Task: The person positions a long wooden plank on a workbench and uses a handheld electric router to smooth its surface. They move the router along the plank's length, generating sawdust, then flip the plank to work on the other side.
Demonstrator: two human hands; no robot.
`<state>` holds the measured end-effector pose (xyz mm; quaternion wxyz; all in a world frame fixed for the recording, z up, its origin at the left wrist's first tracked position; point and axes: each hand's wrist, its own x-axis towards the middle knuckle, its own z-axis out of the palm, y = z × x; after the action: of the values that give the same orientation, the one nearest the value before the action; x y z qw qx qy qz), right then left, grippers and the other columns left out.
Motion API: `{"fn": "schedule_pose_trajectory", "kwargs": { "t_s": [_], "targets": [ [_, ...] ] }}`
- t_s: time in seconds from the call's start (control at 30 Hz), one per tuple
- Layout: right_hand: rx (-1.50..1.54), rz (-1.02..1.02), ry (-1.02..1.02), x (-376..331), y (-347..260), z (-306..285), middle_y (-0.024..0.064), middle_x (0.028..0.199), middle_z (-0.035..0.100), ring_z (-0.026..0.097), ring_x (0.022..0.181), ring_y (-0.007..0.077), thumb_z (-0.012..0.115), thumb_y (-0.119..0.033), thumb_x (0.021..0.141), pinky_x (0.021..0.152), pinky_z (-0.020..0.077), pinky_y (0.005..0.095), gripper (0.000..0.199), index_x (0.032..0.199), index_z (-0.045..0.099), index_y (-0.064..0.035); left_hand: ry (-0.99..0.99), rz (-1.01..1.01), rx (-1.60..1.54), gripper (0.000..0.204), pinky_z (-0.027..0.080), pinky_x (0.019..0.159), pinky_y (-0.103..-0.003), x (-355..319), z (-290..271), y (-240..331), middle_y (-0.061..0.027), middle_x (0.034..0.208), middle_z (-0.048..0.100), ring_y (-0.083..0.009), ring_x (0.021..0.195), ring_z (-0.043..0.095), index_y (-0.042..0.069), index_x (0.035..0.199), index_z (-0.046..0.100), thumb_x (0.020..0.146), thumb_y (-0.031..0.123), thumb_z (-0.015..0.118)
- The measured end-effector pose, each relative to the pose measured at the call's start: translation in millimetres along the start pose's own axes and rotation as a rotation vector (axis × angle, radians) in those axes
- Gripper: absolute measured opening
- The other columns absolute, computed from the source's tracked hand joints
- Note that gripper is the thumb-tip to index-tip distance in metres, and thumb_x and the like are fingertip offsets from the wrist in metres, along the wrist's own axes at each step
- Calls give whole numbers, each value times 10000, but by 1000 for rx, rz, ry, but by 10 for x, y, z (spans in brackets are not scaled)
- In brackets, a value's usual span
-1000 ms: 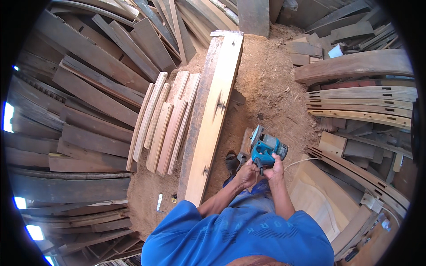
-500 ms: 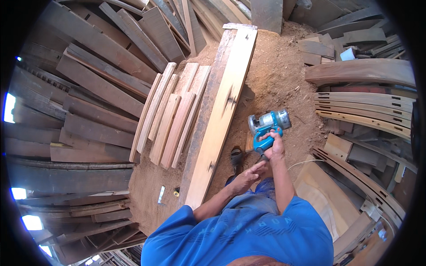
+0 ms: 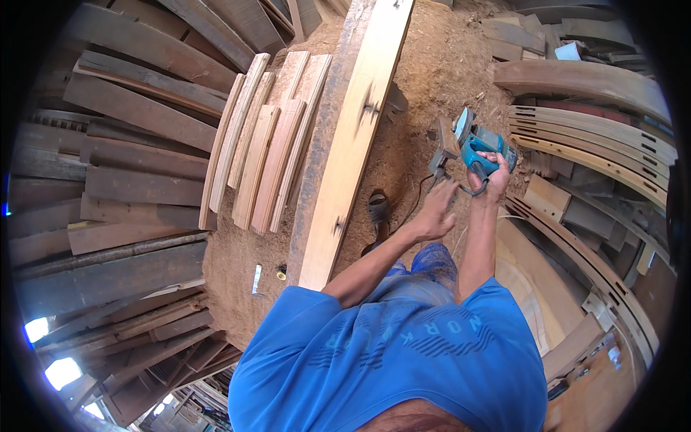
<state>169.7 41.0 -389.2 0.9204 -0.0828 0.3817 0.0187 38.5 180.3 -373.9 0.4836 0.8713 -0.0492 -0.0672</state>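
My right hand (image 3: 495, 178) is closed around the handle of a teal power tool (image 3: 472, 148), which looks like a D-handled router. The tool is held up to the right of the bench, tilted, with its round base facing up and left. A dark cord (image 3: 473, 191) loops from its handle. Lower and to the left, my left hand (image 3: 434, 214) is stretched out with fingers apart, its fingertips close to the cord. I cannot tell whether they touch it. Left of both hands lies a long, pale, knotted board (image 3: 358, 133) on a worn beam (image 3: 320, 137).
Several curved wooden pieces (image 3: 270, 165) lie left of the beam. Stacked planks (image 3: 144, 191) line the left side, and slotted curved rails (image 3: 590, 137) are piled at right. A small block-like item (image 3: 437, 162) stands by the tool. Sawdust covers the floor (image 3: 428, 72).
The router has moved up and right in my right hand and turned so its base shows. My left hand has come away from its handle, fingers spreading. The view has shifted.
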Motion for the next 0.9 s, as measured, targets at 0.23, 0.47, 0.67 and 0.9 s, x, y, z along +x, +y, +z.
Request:
{"fn": "schedule_pose_trajectory", "kwargs": {
  "t_s": [0.23, 0.47, 0.67, 0.9],
  "targets": [
    [-245, 1, -62, -169, 57, 19, -8, 686, 497, 497, 624, 128, 587, -79, 912, 687, 482, 338, 144, 799, 500, -100, -752, -218, -371, 381, 505, 834, -461, 146, 85, 94, -250, 1007, 656, -427, 977, 651, -15, 1119, 540, 795, 177, 594],
    [-365, 111, -59, -194, 186, -214, -6, 693, 500, 528, 644, 132, 623, -66, 874, 676, 501, 357, 117, 921, 534, -126, -434, -74, -231, 297, 511, 861, -501, -258, 354, -59, -268, 977, 674, -449, 948, 647, -14, 1020, 614, 803, 187, 589],
    [-41, 148, 10, -262, 221, -302, 11, 698, 504, 510, 661, 139, 608, -33, 881, 718, 497, 336, 72, 862, 538, -35, -248, -111, -197, 302, 512, 868, -495, -65, 565, -259, -307, 987, 678, -445, 971, 654, -51, 1039, 639, 833, 153, 553],
    [-197, 137, 26, -290, 340, -293, 9, 692, 502, 512, 646, 136, 598, -57, 899, 692, 492, 349, 71, 865, 539, -77, -574, -342, -589, 358, 509, 825, -446, -444, 306, 48, -246, 943, 692, -307, 918, 681, -23, 1093, 643, 904, 281, 637]
  ]
}}
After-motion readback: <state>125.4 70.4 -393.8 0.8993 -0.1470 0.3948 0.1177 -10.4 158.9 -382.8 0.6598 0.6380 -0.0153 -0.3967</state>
